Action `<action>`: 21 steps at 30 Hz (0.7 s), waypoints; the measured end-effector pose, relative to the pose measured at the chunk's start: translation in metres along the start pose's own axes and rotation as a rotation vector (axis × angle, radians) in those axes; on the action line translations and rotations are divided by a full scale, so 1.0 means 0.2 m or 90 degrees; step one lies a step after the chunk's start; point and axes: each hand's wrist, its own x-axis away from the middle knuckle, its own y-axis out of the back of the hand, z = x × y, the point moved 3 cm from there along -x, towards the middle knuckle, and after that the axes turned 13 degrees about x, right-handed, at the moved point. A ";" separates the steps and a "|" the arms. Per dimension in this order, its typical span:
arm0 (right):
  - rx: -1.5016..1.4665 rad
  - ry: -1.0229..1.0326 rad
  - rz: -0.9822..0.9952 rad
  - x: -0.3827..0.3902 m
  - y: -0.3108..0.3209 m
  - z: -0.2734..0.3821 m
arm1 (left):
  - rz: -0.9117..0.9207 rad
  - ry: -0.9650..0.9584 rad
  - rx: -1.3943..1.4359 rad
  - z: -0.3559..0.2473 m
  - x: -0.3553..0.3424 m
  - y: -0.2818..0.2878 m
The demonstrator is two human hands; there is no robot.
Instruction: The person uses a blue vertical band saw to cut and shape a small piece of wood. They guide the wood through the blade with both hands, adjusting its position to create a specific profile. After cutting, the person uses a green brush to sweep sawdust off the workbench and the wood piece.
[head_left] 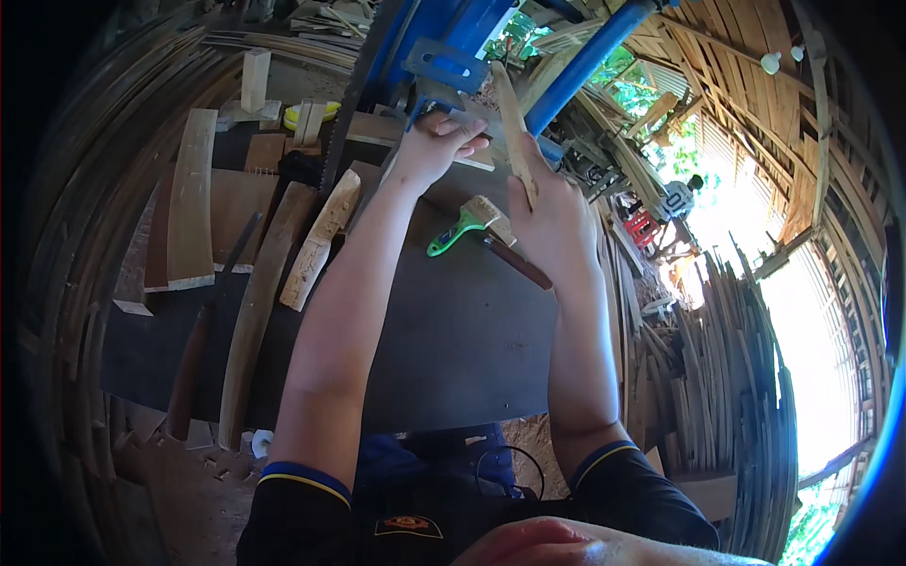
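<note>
- Brush (462, 224) on the surface (462, 349)
- Boards (192, 208) to the brush's left
- Machine (434, 28) behind the brush
- Plank stack (741, 368) right of the surface

Looks down and forward from a head-worn mount — left lens of a side-by-side pair — upright and unmirrored. Hangs above the shirt (462, 505), close over the dark tabletop (453, 349), with left hand (436, 151) and right hand (554, 215) toward the upper middle. Sweeps very wide, from floor (184, 500) at lower left to roof (746, 94) at upper right — bends straight edges near the rim, fades to black in the corners.
</note>
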 end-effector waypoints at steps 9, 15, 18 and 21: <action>-0.063 0.032 -0.020 -0.32 -0.04 -0.01 | -0.017 0.014 0.010 0.01 0.00 -0.05; -0.037 0.032 -0.030 0.02 -0.03 -0.03 | -0.008 -0.001 0.008 0.01 0.00 0.00; -0.039 0.004 -0.018 0.01 0.03 -0.01 | -0.013 0.011 -0.002 0.03 -0.02 0.01; -0.039 -0.006 -0.025 -0.19 -0.01 -0.01 | -0.034 0.038 -0.010 0.04 -0.01 0.00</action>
